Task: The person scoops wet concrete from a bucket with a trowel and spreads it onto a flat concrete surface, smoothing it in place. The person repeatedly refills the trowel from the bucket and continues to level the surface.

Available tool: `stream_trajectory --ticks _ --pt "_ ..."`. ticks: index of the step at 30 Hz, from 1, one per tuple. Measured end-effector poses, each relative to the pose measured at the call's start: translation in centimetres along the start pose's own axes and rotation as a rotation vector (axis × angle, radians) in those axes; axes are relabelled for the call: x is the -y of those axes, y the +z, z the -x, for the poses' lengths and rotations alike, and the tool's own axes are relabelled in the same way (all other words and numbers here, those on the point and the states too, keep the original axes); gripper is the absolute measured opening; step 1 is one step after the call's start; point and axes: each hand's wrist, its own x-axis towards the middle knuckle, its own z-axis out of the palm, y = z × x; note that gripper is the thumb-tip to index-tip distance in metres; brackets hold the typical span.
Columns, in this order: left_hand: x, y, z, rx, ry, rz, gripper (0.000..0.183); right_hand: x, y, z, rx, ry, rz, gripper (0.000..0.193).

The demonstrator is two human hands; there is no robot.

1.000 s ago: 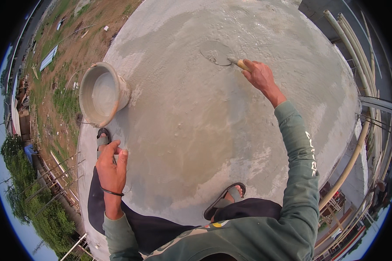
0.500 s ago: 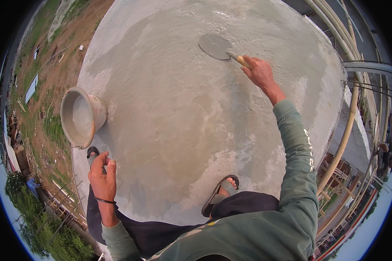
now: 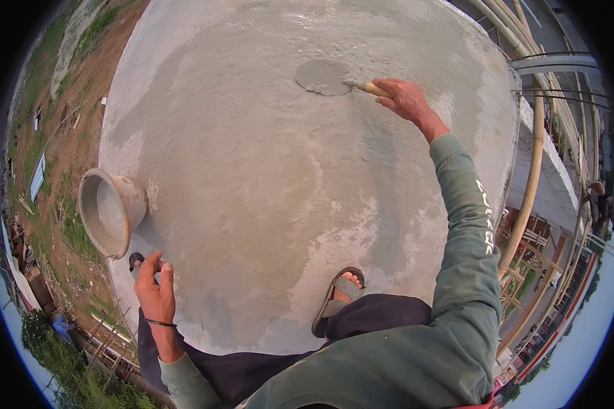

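In the head view, your right hand (image 3: 408, 101) has its fingers wrapped round the wooden grip of the trowel (image 3: 323, 77). Its round blade lies against the wet grey mortar (image 3: 239, 163), toward the far part of the slab (image 3: 133, 75). Your left hand (image 3: 155, 294) hovers near the bucket (image 3: 135, 198), fingers loosely curled and thumb standing apart, with nothing visible in them. The bucket stands by the slab's left edge, and your 2 feet are in sandals.

The trowel should feel light and stiff in your hand, though the wet mortar will likely suck at the blade and make it drag. Hold it by the wood, behind the metal neck; a smeared grip could turn slippery. The mortar looks soft and easily marked by a tilted edge.
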Motion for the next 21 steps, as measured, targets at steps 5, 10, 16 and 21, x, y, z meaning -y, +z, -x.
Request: stream_trajectory --ticks 5,10,16,21 --pt "0.2 0.4 -0.1 0.019 -0.046 0.024 0.033 0.1 -1.3 4.9 0.288 -0.177 0.039 0.04" --pt "0.3 0.8 0.0 0.051 -0.063 0.024 0.033 -2.7 -1.8 6.0 -0.053 0.135 0.027 0.038" --pt "-0.3 1.0 -0.2 0.094 -0.099 0.063 0.033 0.7 0.4 12.2 0.036 0.063 -0.063 0.039" --pt "-1.1 1.0 -0.2 0.155 -0.13 0.033 0.035 4.1 0.9 16.7 0.109 0.029 -0.045 0.043"
